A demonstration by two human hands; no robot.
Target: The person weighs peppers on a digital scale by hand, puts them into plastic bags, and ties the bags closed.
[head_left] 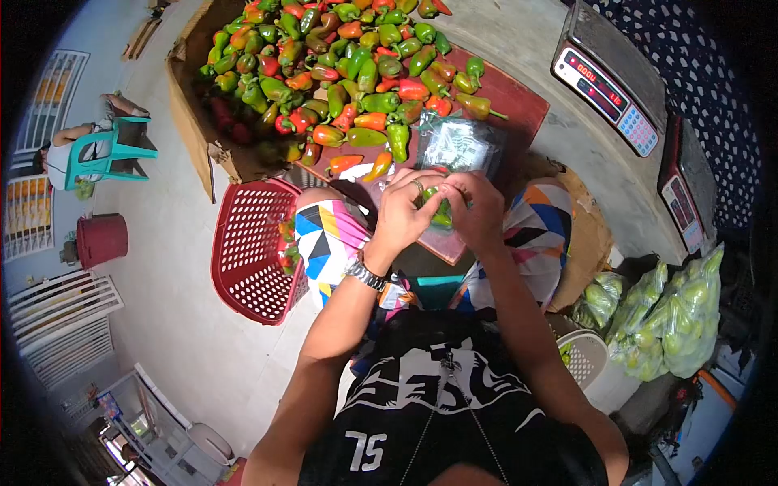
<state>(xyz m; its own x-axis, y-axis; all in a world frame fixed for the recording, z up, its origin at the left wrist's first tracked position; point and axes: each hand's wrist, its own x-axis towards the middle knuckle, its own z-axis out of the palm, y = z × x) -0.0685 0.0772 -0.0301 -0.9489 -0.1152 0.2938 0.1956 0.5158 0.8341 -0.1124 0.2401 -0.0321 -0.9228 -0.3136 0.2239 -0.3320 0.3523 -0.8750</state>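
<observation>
My left hand, with a ring and a wristwatch, is closed with its thumb and fingers meeting the other hand's. My right hand pinches at the same spot. Between and beneath them is a small clear plastic bag of green peppers, gripped near its top and partly hidden by my fingers. Just beyond lies a stack of clear plastic bags on the red tabletop. A big heap of green, red and orange peppers spreads behind, with a few loose peppers close to my left hand.
Cardboard walls the heap's left side. A red perforated basket stands left of my knees. Two digital scales, one nearer and one farther right, sit at right above bagged green produce. A person is by a green chair.
</observation>
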